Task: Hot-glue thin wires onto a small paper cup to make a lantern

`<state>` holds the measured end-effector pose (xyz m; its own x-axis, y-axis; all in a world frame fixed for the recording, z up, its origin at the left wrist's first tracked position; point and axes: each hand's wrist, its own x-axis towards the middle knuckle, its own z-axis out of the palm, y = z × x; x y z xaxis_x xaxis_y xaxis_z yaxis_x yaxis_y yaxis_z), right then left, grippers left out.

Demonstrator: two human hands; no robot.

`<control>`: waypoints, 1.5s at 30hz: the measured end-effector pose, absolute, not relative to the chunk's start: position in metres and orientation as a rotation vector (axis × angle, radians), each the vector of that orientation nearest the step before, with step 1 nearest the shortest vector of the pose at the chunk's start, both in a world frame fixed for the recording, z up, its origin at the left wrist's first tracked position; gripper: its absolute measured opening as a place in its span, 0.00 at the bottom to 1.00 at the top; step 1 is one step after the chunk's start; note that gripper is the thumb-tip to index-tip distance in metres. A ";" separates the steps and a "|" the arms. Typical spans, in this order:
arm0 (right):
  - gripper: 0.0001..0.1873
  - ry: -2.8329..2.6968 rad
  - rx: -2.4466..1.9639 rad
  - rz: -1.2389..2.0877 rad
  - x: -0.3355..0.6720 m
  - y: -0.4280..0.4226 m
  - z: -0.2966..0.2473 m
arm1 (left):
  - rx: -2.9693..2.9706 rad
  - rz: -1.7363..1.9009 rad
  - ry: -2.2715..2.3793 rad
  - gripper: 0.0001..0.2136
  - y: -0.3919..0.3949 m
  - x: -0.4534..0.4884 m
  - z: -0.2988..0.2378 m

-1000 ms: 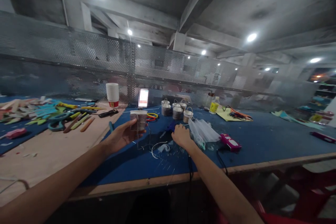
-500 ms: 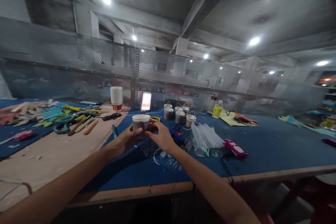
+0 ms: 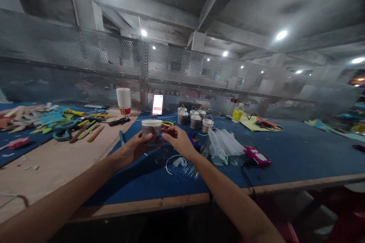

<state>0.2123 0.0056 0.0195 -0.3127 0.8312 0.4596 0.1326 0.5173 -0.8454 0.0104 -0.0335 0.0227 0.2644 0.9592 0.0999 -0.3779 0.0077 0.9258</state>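
A small white paper cup [image 3: 151, 123] with a greyish wrap around its side is held upright above the blue table. My left hand [image 3: 139, 142] is closed around its lower left side, thumb pressed on the front. My right hand [image 3: 180, 141] is at the cup's right side, thumb and fingers pinched together near the wall. Whatever lies between those fingertips is too small to make out. Behind the hands are yellow and red loops [image 3: 167, 124], possibly tool handles. Several small wrapped cups with thin handles [image 3: 195, 122] stand beyond my right hand.
A stack of white cups [image 3: 123, 98] stands at the back left. Scissors [image 3: 64, 131], sticks and coloured cut pieces cover the left side. Clear thin sticks [image 3: 191, 169], a plastic bag [image 3: 225, 144], a magenta device [image 3: 257, 157] and a yellow-labelled bottle [image 3: 237, 114] lie or stand rightward.
My right hand's fingertips have moved from the cup's lower front to its right side. The left hand keeps its grip. The view has tilted slightly downward.
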 end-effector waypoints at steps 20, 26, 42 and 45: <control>0.08 -1.786 -0.814 0.684 0.217 0.005 0.023 | 1.103 1.185 0.746 0.19 -0.033 0.012 0.020; 0.09 -1.742 -0.855 0.641 0.219 0.000 0.030 | 1.094 1.179 0.751 0.20 -0.036 0.012 0.022; 0.09 -1.655 -0.792 0.768 0.218 -0.002 0.030 | 1.123 1.154 0.707 0.17 -0.038 0.012 0.024; 0.09 -1.649 -0.795 0.775 0.218 -0.002 0.031 | 1.130 1.158 0.704 0.17 -0.039 0.013 0.024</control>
